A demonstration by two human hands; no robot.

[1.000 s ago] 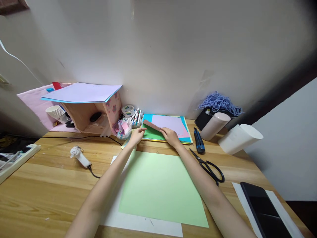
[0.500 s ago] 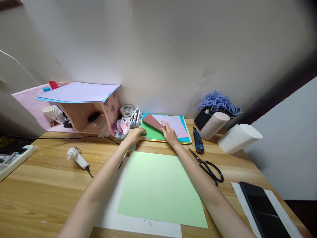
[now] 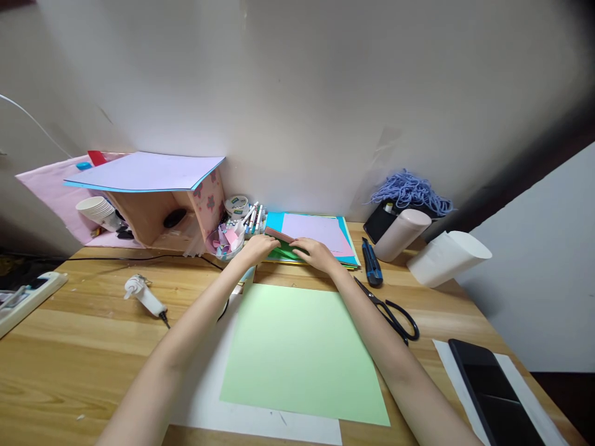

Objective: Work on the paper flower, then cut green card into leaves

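Observation:
Both hands are at the near edge of a pile of coloured paper [image 3: 316, 232] by the wall. Closed on the left end of a green sheet [image 3: 285, 251] and a brownish-pink sheet [image 3: 279, 235] is my left hand [image 3: 258, 249]. My right hand [image 3: 318, 254] pinches the same two sheets at their right end. The sheets are tilted up, with the pink one showing as a narrow strip behind the green. Fingertips partly cover both. A large light green sheet [image 3: 302, 353] lies between my forearms, over a white sheet [image 3: 253, 427].
On the right are black scissors [image 3: 390, 316], a blue utility knife [image 3: 372, 263], paper rolls [image 3: 449, 259] and a phone [image 3: 493, 390]. Leftward stand a cardboard box [image 3: 204, 207], a bowl of scraps [image 3: 225, 241], markers [image 3: 255, 218] and a corded white glue gun [image 3: 144, 297].
My left hand has shifted slightly to the right onto the sheets. The brownish-pink sheet has tipped from a wide raised piece to a narrow strip, and the green sheet has lifted with it.

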